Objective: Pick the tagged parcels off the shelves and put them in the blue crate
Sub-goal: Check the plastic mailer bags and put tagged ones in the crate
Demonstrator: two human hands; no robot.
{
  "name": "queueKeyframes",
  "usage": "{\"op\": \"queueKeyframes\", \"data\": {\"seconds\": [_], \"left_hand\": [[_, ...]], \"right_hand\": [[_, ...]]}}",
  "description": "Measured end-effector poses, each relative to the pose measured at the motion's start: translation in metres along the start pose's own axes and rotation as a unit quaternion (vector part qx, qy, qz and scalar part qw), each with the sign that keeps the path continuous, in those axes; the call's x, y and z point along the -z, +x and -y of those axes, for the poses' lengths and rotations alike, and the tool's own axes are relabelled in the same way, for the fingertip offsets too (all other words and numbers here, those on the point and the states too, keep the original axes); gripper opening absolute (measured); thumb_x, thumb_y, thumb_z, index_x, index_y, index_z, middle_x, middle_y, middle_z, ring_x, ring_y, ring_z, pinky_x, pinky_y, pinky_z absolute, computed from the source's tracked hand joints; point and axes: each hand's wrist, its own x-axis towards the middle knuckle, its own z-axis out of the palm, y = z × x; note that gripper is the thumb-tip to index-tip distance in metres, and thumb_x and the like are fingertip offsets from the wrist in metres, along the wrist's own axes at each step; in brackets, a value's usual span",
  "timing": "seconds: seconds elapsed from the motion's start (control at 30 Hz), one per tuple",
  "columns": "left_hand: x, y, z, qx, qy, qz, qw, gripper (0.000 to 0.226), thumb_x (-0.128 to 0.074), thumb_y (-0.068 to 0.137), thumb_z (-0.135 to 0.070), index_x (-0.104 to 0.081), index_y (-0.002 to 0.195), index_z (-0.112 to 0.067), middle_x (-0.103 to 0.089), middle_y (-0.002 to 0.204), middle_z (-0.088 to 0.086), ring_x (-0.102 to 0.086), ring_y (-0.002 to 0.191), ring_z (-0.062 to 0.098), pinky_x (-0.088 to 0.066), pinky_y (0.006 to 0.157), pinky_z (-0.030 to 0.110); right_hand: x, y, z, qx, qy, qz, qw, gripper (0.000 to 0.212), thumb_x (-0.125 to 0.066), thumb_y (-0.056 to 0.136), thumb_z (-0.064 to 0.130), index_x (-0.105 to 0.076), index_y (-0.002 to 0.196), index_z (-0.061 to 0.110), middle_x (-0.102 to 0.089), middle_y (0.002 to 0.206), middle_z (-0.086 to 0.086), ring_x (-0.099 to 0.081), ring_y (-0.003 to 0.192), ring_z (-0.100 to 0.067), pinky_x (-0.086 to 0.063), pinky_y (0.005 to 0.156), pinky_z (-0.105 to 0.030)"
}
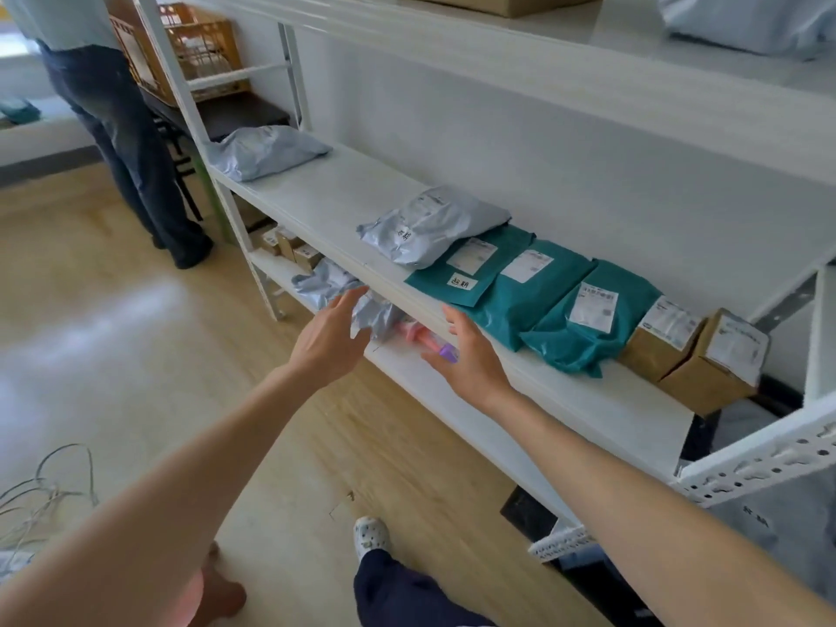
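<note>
Both hands empty, fingers spread: left hand (332,330) and right hand (470,355) at the lower shelf (443,409) edge. Crumpled grey bag (377,316) and pink item (418,334) lie between them; can't tell if either is touched. On the middle shelf (316,192), the tagged teal mailer (470,273) is at 12 o'clock from the right hand and the tagged grey mailer (429,228) at 11.

nothing legible; handwritten tags (462,281) on grey parcel (441,219) and teal parcel (486,253) are blurred.
</note>
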Motion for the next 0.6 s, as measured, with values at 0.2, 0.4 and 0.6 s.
{"op": "queueKeyframes", "data": {"seconds": [0.2, 0.4, 0.6], "left_hand": [[0.005, 0.072, 0.033, -0.009, 0.018, 0.015, 1.0, 0.061, -0.057, 0.094, -0.021, -0.03, 0.148, -0.022, -0.04, 0.149, 0.007, -0.064, 0.101, 0.026, -0.047, 0.081, 0.03], [0.006, 0.15, 0.068, -0.004, 0.043, 0.051, 0.998, 0.06, -0.058, 0.093, -0.022, -0.031, 0.147, -0.023, -0.044, 0.146, 0.006, -0.061, 0.082, 0.016, -0.048, 0.072, 0.028], [0.013, 0.207, 0.101, 0.005, 0.046, 0.071, 0.996, 0.061, -0.058, 0.093, -0.019, -0.031, 0.147, -0.023, -0.042, 0.148, 0.009, -0.065, 0.1, 0.023, -0.054, 0.079, 0.035]], "right_hand": [[-0.019, 0.079, 0.0, -0.009, 0.04, -0.001, 0.999, 0.073, -0.064, 0.09, 0.031, -0.024, 0.15, 0.019, -0.034, 0.151, -0.001, -0.039, 0.134, -0.014, -0.034, 0.098, -0.019], [-0.034, 0.161, -0.011, -0.04, 0.071, -0.003, 0.997, 0.073, -0.065, 0.089, 0.03, -0.025, 0.149, 0.02, -0.032, 0.152, 0.0, -0.034, 0.137, -0.015, -0.039, 0.108, -0.039], [-0.049, 0.214, -0.009, -0.065, 0.073, -0.013, 0.995, 0.066, -0.062, 0.092, 0.026, -0.028, 0.148, 0.019, -0.033, 0.15, 0.0, -0.036, 0.135, -0.015, -0.041, 0.106, -0.038]]}}
